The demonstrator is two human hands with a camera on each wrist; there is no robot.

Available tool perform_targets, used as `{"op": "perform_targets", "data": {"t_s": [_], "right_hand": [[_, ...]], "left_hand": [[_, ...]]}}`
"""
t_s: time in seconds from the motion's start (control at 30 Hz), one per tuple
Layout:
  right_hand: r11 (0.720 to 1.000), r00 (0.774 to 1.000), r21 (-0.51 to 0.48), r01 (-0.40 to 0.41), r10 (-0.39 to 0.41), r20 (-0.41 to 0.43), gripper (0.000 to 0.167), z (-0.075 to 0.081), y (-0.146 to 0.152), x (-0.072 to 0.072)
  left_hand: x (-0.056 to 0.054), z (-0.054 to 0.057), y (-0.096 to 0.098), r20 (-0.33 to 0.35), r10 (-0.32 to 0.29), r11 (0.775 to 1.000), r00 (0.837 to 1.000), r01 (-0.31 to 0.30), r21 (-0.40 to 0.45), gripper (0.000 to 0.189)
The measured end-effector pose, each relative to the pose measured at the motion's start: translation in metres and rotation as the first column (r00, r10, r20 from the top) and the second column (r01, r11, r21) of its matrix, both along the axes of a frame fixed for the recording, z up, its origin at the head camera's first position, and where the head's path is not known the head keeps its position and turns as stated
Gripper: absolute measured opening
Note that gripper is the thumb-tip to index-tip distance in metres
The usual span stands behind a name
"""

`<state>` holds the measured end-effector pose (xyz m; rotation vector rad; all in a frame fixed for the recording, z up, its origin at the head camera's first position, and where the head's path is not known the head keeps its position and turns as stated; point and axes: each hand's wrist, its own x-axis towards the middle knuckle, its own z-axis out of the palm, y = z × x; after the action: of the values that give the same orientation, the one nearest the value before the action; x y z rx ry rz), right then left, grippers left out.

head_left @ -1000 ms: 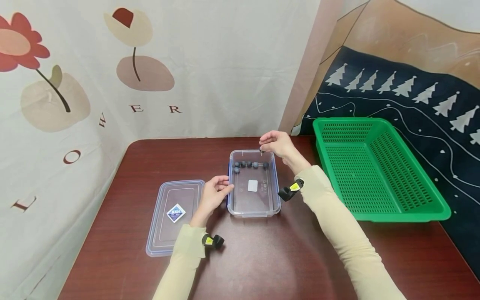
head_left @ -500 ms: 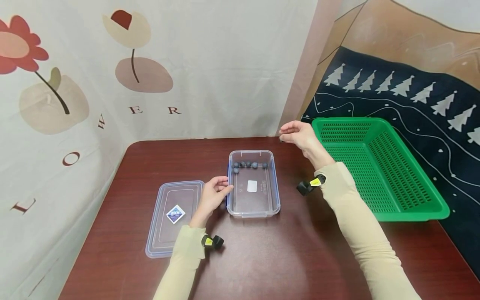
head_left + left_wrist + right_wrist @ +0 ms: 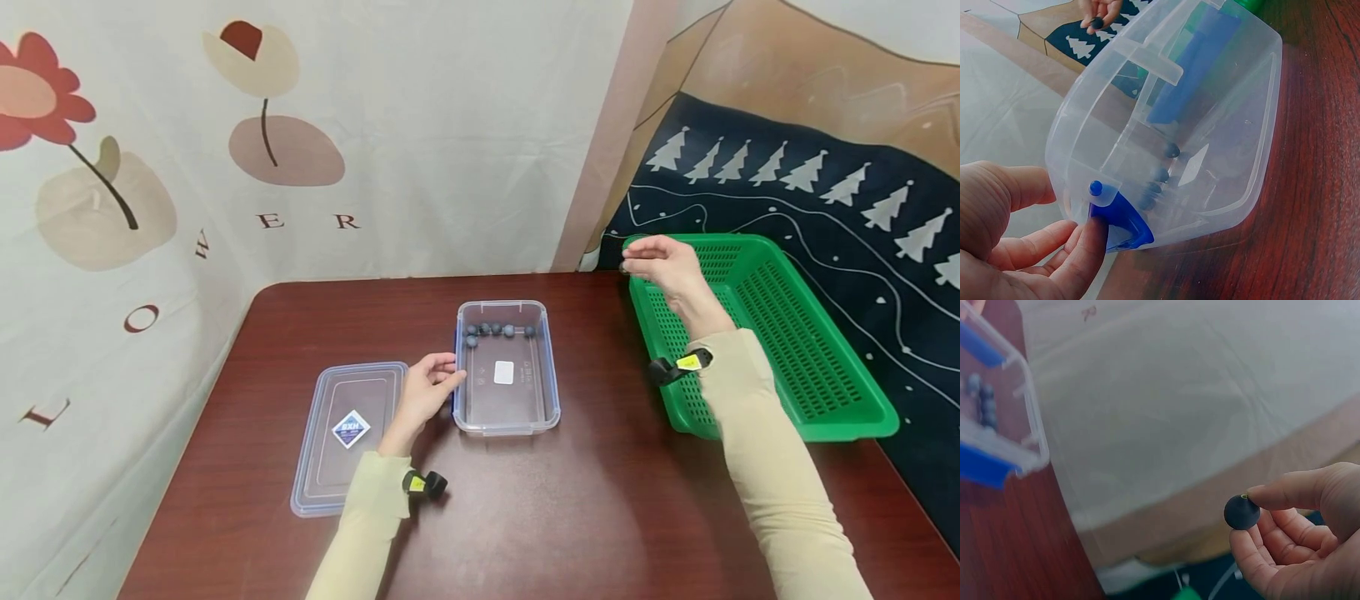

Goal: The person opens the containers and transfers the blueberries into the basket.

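A clear plastic box (image 3: 507,431) with blue side latches stands uncovered mid-table. Inside it, several blueberries (image 3: 496,330) lie along the far end. My left hand (image 3: 427,388) holds the box's left side; in the left wrist view its thumb is at the rim and its fingers are against a blue latch (image 3: 1124,219). My right hand (image 3: 673,273) is raised over the near-left corner area of the green basket (image 3: 855,432). Between its thumb and fingertips it pinches one dark blueberry (image 3: 1242,513), clearest in the right wrist view.
Left of the box, a clear lid (image 3: 318,454) with a blue-edged diamond sticker lies flat on the brown table (image 3: 525,533). The slatted basket occupies the right side. Printed cloth (image 3: 450,167) hangs behind the table's far edge.
My right hand has travelled right from above the box's far edge to the basket, carrying the blueberry. My left hand and the box have stayed put.
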<state>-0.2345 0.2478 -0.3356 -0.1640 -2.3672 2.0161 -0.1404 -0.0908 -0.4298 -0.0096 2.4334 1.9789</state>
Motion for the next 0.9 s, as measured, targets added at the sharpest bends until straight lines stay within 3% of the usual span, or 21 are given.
{"op": "perform_targets", "data": {"t_s": [0.4, 0.6, 0.9], "right_hand": [[0.967, 0.994, -0.234, 0.104, -0.092, 0.061, 0.020, -0.016, 0.054, 0.008], [0.961, 0.976, -0.201, 0.188, -0.161, 0.143, 0.018, -0.030, 0.067, 0.008], [0.958, 0.953, -0.137, 0.250, -0.219, 0.209, 0.017, -0.045, 0.078, 0.005]], "left_hand": [[0.000, 0.002, 0.001, 0.013, 0.001, 1.000, 1.000, -0.001, 0.005, 0.031], [0.000, 0.001, 0.000, 0.016, 0.001, 1.000, 1.000, -0.001, 0.001, 0.032], [0.000, 0.001, 0.000, 0.014, -0.002, 1.000, 1.000, 0.002, 0.005, 0.032]]}}
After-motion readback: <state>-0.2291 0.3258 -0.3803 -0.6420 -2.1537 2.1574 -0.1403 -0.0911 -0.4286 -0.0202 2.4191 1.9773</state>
